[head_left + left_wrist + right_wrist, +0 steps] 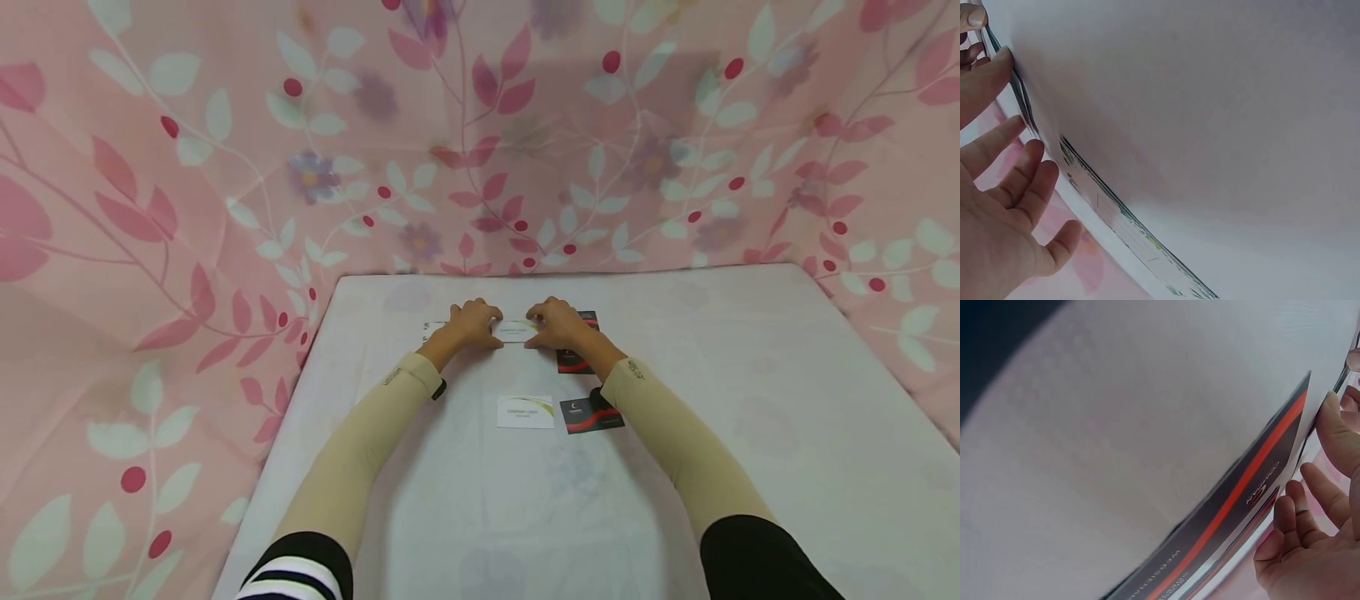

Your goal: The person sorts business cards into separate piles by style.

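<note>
Beige arm sleeves, dark lettering; black wristbands; black upper sleeves, left white-striped.

Arms outstretched — left hand, right hand facing — thumbs and forefingers pinching.

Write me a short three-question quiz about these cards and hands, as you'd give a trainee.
1. True or false: the left hand and right hand are at opposite ends of one white card.
2. Which hand is nearer the dark cards? A left; B right.
3. Fill in: in the head view, the lower white card lies to the ___ of the lower dark card.
Key: 1 true; 2 B; 3 left.
</note>
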The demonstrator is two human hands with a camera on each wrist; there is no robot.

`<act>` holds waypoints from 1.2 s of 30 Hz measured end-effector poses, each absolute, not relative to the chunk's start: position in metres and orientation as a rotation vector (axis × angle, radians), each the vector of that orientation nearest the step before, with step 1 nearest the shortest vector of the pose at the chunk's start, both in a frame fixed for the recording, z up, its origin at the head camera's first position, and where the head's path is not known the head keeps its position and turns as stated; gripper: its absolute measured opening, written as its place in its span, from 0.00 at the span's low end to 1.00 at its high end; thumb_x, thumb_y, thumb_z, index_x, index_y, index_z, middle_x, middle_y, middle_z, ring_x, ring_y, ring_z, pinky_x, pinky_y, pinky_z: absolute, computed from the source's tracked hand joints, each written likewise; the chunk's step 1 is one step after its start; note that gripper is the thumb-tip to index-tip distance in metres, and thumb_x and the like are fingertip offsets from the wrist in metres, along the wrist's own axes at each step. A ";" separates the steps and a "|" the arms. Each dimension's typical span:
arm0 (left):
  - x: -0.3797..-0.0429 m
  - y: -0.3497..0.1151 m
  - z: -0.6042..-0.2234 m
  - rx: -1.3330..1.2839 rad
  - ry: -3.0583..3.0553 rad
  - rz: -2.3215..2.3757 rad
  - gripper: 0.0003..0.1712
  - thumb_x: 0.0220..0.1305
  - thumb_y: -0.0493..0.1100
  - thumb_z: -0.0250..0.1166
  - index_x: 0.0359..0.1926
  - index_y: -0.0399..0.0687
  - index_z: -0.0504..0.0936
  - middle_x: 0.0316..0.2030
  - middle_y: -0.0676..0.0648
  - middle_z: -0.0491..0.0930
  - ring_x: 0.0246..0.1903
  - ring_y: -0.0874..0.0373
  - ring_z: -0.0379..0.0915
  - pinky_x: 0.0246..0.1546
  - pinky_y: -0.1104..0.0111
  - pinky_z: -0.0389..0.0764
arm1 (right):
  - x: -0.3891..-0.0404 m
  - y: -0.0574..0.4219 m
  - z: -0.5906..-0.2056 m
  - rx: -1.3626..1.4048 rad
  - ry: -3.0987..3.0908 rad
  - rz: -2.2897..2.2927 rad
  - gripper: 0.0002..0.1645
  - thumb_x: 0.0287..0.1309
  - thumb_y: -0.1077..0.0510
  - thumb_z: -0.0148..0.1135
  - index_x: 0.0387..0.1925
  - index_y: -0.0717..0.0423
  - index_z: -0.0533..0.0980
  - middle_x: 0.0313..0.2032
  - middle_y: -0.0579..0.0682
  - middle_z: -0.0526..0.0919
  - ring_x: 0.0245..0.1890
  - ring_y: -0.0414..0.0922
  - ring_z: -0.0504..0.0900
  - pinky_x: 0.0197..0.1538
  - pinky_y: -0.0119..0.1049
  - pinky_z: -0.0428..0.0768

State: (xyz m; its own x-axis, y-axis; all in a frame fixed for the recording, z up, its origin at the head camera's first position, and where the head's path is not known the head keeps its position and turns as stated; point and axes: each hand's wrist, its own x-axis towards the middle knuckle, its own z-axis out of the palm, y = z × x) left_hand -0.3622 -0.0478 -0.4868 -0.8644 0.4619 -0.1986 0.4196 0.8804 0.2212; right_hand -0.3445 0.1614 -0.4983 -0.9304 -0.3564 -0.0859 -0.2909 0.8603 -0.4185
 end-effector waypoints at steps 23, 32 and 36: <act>-0.365 -0.053 -0.483 0.677 2.782 0.321 0.34 0.51 0.55 0.77 0.59 0.51 0.81 0.52 0.46 0.79 0.53 0.48 0.72 0.58 0.46 0.60 | -0.347 0.176 -0.496 -0.581 2.756 -0.829 0.38 0.45 0.53 0.80 0.60 0.56 0.77 0.50 0.55 0.79 0.48 0.51 0.76 0.54 0.47 0.74; -0.367 -0.054 -0.483 0.680 2.769 0.341 0.32 0.51 0.53 0.77 0.58 0.50 0.81 0.53 0.46 0.79 0.54 0.50 0.74 0.60 0.43 0.59 | -0.348 0.180 -0.496 -0.580 2.760 -0.835 0.37 0.45 0.53 0.80 0.59 0.54 0.78 0.47 0.52 0.81 0.41 0.48 0.74 0.45 0.41 0.73; -0.368 -0.056 -0.485 0.662 2.763 0.353 0.33 0.51 0.52 0.77 0.58 0.50 0.81 0.56 0.47 0.78 0.59 0.51 0.72 0.63 0.40 0.55 | -0.348 0.177 -0.498 -0.581 2.755 -0.841 0.37 0.46 0.53 0.79 0.60 0.54 0.77 0.49 0.53 0.81 0.43 0.49 0.74 0.47 0.42 0.73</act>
